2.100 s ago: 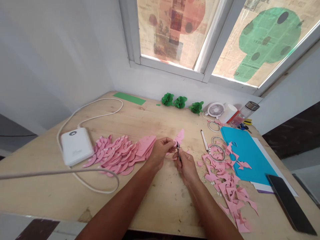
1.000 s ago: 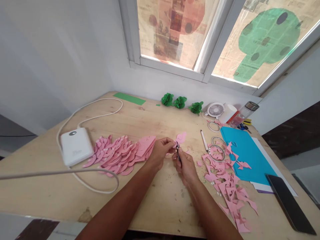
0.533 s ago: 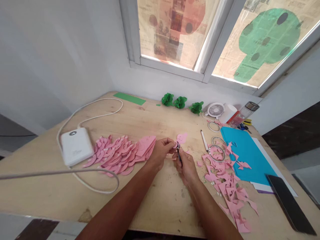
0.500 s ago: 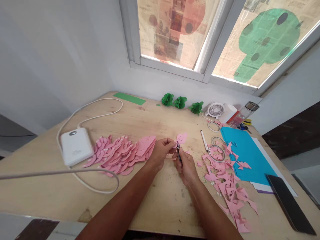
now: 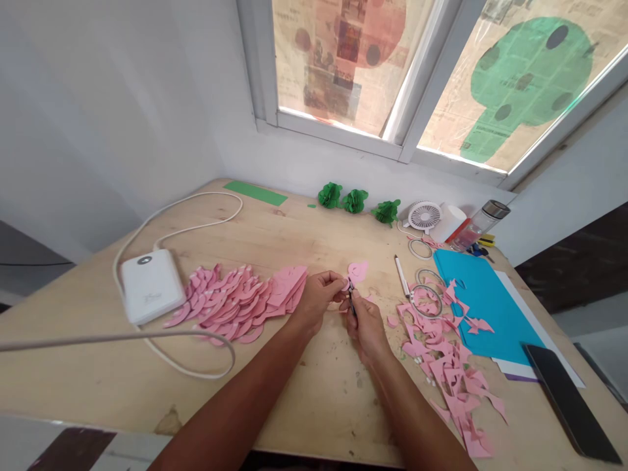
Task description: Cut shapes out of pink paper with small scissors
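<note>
Between the fingertips of my left hand [image 5: 321, 294] is a piece of pink paper [image 5: 358, 270], its curved far end sticking out beyond the fingers. My right hand [image 5: 367, 324] is closed round small dark-handled scissors [image 5: 352, 302], whose blades meet the paper close to my left fingertips. The blade tips are partly hidden by the paper and fingers. To the left of my hands lie overlapping pink petal-shaped cutouts [image 5: 235, 301] and a stack of folded pink paper pieces [image 5: 287, 288]. Pink paper scraps [image 5: 446, 366] are heaped to the right.
A white power bank [image 5: 152, 286] with a looping cable sits left. Green paper flowers [image 5: 354, 201], a small fan [image 5: 424, 216] and a bottle [image 5: 481, 226] stand along the back. A white pen [image 5: 401, 276], blue folder [image 5: 490, 307] and black phone [image 5: 572, 402] lie right.
The pink paper and scissors shift only very slightly between my fingers. Both hands stay in nearly the same place, and the camera view moves a little.
</note>
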Demonstrator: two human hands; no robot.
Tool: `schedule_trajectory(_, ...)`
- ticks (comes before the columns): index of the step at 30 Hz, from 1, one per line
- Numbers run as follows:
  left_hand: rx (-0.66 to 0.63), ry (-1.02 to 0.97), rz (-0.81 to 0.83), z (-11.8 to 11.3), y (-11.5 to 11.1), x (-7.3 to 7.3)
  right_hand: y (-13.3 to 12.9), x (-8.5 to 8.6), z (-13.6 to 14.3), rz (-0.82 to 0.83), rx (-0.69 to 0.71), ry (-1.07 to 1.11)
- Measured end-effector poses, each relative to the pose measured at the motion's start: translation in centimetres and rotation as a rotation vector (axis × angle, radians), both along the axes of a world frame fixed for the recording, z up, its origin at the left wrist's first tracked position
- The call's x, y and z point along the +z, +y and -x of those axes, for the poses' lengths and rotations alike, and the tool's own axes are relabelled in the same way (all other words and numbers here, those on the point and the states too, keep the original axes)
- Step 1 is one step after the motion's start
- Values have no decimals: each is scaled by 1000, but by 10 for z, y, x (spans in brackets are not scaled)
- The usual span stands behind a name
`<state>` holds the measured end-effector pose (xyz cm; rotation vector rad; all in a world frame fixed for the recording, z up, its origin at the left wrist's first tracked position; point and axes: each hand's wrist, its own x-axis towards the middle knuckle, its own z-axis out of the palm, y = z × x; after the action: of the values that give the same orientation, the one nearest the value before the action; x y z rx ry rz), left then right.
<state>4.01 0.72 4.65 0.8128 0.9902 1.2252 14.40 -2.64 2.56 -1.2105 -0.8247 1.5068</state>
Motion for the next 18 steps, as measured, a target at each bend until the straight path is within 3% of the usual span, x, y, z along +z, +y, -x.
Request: schedule_trajectory(18, -2, -5, 27, 1, 1, 1, 0, 2, 0, 7, -1, -13)
